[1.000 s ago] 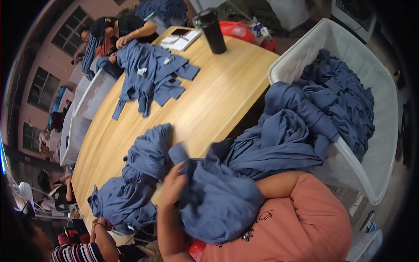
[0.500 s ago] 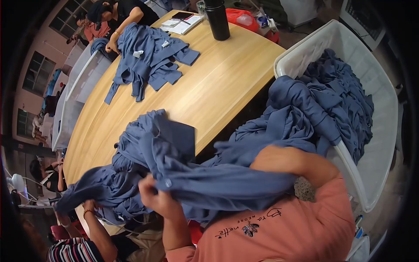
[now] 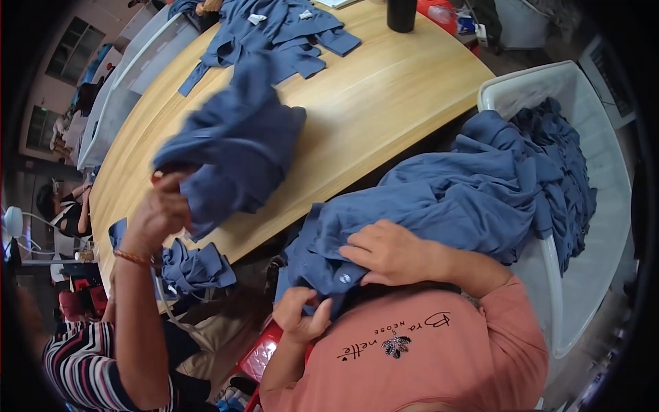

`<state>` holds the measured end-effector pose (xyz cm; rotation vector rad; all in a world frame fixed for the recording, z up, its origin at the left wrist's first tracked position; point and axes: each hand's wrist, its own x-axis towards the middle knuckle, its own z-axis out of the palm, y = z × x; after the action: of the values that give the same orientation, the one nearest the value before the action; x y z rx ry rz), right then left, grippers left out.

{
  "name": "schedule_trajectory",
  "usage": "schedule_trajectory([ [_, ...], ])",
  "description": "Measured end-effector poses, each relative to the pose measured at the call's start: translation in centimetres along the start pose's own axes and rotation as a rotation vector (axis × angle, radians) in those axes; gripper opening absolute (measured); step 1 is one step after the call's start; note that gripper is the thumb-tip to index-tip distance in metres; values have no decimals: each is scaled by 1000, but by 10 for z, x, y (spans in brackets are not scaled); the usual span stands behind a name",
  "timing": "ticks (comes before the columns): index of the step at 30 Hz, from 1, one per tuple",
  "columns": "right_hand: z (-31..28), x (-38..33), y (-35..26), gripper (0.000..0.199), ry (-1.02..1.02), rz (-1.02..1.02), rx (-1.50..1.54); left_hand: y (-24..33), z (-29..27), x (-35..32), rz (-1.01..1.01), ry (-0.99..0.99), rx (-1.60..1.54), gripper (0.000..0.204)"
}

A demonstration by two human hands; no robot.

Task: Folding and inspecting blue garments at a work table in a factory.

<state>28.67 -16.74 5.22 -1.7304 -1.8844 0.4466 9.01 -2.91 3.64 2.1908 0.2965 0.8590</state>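
Observation:
A blue garment (image 3: 425,199) of soft cloth lies across my lap, its far end running over the rim of the white bin (image 3: 555,302). My left hand (image 3: 302,314) is closed on its near edge, thumb and fingers pinching the cloth. Curled over the same garment, my right hand (image 3: 388,254) grips a fold near a small round pale mark (image 3: 347,279). Inside the bin sits a heap of the same blue cloth (image 3: 559,172).
At left, a co-worker in a striped top lifts another blue garment (image 3: 233,151), blurred, over the wooden table (image 3: 371,96). More blue garments (image 3: 274,31) lie at the table's far side, near a black cylinder (image 3: 401,15). A red stool (image 3: 264,350) stands beside me.
The sleeve-like length I held stretched across has come down onto my lap, and both hands are closer together. The co-worker has raised the garment pile off the near table. My view has shifted.

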Motion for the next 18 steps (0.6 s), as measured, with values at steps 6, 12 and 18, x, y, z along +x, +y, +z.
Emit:
schedule_trajectory([
  [6, 68, 5, 16, 41, 215, -150, -158, -66, -6, 9, -229, -52, 288, 33],
  [12, 62, 7, 21, 48, 414, -72, 190, -96, 26, -15, -420, -290, -117, 19],
  [18, 56, -1, 18, 42, 657, -141, 37, -46, -26, 11, -474, 244, -100, 5],
])
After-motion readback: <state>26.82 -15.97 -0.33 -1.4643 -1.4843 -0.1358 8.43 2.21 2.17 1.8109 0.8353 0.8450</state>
